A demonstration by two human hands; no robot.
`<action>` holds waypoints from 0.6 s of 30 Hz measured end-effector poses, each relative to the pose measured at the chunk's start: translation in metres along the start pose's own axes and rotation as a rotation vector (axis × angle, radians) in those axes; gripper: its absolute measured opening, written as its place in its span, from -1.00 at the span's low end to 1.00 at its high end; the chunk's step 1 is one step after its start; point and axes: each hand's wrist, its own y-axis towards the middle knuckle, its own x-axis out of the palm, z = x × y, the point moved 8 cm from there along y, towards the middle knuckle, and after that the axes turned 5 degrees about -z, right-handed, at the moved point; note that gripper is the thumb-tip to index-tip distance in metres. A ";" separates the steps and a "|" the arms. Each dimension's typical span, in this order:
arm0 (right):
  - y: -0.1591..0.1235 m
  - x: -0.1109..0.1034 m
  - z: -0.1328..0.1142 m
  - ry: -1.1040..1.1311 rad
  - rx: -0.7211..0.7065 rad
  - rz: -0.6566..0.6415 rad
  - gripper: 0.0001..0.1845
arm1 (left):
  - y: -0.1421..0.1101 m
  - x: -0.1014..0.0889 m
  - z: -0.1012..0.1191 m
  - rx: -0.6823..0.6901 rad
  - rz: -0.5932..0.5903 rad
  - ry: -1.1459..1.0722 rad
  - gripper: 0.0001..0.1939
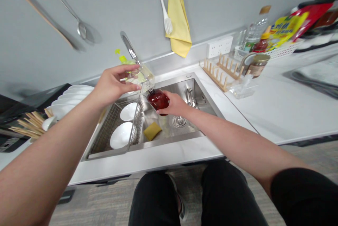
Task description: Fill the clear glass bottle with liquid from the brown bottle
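Observation:
Over the sink (185,131), my right hand (175,104) is wrapped around a rounded, dark red glass bottle (157,99). The bottle is tilted, its narrow neck pointing up and left below the end of the chrome faucet (129,46). My left hand (116,81) is beside the faucet, thumb and fingers curved around something clear and shiny near the spout. Reflections and overlap hide what it is. A yellow sponge (152,131) lies on the sink bottom below the bottle. Two white bowls (123,136) are in the wire rack (105,141) on the left.
At the left, stacked white plates (71,97) stand by a bundle of chopsticks (31,124). A wooden dish rack (219,74), a lidded jar (258,66) and a white basket (282,50) are on the right counter. A yellow cloth (181,22) and a white brush (167,22) hang above.

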 end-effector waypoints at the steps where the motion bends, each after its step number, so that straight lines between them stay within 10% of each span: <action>1: 0.000 0.000 0.000 0.002 0.003 0.000 0.02 | 0.000 0.000 0.001 0.001 -0.002 0.003 -0.07; 18: 0.000 0.002 0.000 -0.007 -0.014 -0.014 -0.01 | 0.008 -0.001 0.006 0.009 -0.020 -0.027 -0.14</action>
